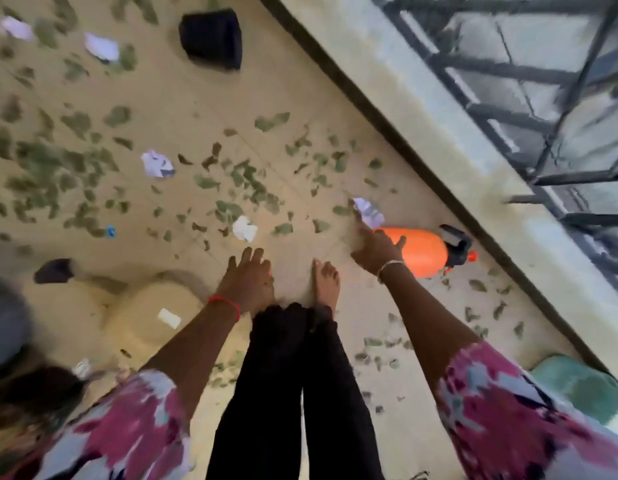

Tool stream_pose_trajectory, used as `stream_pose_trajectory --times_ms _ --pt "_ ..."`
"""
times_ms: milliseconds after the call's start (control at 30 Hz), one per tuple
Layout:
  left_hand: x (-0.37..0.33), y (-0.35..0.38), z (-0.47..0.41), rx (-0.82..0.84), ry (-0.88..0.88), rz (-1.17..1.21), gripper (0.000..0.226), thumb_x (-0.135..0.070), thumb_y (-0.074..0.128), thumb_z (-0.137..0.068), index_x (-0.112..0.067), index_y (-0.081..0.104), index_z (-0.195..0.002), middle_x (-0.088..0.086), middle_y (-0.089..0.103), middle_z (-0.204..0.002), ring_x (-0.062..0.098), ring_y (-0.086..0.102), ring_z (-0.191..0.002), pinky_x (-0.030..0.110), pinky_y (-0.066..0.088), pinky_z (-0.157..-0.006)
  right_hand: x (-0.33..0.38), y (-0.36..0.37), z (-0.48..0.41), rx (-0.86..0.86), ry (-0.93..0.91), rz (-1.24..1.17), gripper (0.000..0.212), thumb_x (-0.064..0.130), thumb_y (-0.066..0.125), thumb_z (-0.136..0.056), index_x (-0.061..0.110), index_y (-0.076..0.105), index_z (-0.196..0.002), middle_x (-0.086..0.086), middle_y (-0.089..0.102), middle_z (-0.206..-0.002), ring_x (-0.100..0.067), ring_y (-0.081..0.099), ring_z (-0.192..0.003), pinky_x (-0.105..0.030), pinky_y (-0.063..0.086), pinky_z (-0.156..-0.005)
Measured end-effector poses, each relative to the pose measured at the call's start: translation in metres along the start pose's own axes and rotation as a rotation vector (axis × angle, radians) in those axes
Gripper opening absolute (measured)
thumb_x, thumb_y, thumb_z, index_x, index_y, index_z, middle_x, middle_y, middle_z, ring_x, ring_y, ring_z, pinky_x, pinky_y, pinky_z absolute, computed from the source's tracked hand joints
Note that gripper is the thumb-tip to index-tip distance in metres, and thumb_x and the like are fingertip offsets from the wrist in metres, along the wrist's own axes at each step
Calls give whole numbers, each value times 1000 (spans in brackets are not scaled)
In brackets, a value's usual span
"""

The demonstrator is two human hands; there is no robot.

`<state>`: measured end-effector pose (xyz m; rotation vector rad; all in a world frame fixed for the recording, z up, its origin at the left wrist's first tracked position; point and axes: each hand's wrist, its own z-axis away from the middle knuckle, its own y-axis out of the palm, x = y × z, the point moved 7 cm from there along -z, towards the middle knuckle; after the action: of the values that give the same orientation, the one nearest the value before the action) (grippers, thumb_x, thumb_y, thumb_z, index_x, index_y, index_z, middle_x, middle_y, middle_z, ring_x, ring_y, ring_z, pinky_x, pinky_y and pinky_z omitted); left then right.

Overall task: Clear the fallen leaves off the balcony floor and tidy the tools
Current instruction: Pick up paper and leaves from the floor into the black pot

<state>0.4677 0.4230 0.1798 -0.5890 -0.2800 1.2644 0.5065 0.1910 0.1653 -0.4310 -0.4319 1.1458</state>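
Plainly, leaves [245, 178] litter the frame's centre and left. Both the left hand [247, 275] and right hand [376, 251] reach down, fingers spread, holding nothing. The right hand, just beside the sprayer [421, 252], could knock it rolling into them.

I see a black pot [210, 38] lying near the pale ledge [439, 109], with a dark railing [556, 109] above it. Crumpled paper scraps [157, 163] are scattered about, and a small blue bit [111, 231] lies apart from them. A cream tub [151, 317] sits lower left beside a dark rag [54, 270], and a green tub [584, 386] sits lower right. A bare foot [326, 282] shows below black trousers [283, 393].
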Motion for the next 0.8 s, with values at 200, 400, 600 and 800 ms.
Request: stream_pose_trajectory --times_ms 200,400,600,800 --pt "42 90 -117 -6 -121 -30 52 -14 54 -89 -5 38 -138 20 22 -151 36 27 -137 46 40 -101 -16 54 -145 -166 102 -368 84 12 65 -83 -1 10 -145 -24 20 -148 -37 24 -136 -33 20 -106" --pt "88 125 -179 -214 -291 -157 73 -17 84 -55 -11 57 -122 15 64 -116 36 65 -95 43 55 -69 -36 200 -164 -83 230 -239 52 42 40 -92 14 29 -134 -14 38 -135 -35 36 -125 -40 25 -104" --pt "93 131 -208 -339 -267 -1 30 -11 56 -78 -7 45 -106 15 62 -94 30 63 -75 29 47 -39 -14 235 -138 -148 181 -329 96 75 -2 -75 6 39 -128 -19 42 -137 -24 34 -127 -38 20 -112" --pt "76 137 -175 -196 -328 261 42 -1 23 -84 10 49 -114 26 50 -112 40 51 -100 43 47 -78 -7 50 -167 -503 283 -530 26 13 50 -87 -1 52 -110 -23 54 -112 -30 42 -115 -32 31 -91"
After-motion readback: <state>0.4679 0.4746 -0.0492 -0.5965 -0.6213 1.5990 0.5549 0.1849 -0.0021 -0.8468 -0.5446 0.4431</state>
